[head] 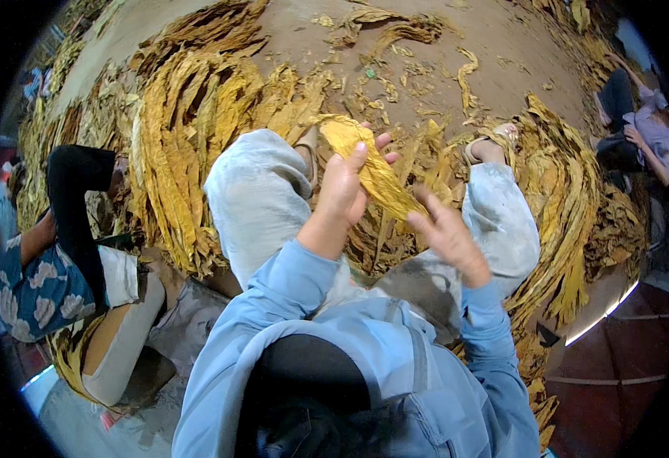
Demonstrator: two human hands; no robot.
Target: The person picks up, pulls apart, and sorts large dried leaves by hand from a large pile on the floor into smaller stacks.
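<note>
A yellow dried leaf, tobacco by its look (pixel 368 166), stretches between my hands above my spread knees. My left hand (pixel 346 183) grips its upper part, with the thumb on top and the fingers behind. At the leaf's lower right end is my right hand (pixel 449 235), blurred, its fingertips at or near the edge; whether they pinch it I cannot tell. Below the hands, between my legs, lies a heap of brownish dried leaves (pixel 380 240). A large pile of long yellow leaves (pixel 185 154) lies beyond my left knee, and another pile (pixel 557 200) is beside my right leg.
Leaf scraps (pixel 391 86) and a dark bundle of leaves (pixel 202 34) lie on the brown floor ahead. A person in a blue patterned garment (pixel 48 286) sits close on the left. Another person in a light purple top (pixel 652 129) sits at the far right.
</note>
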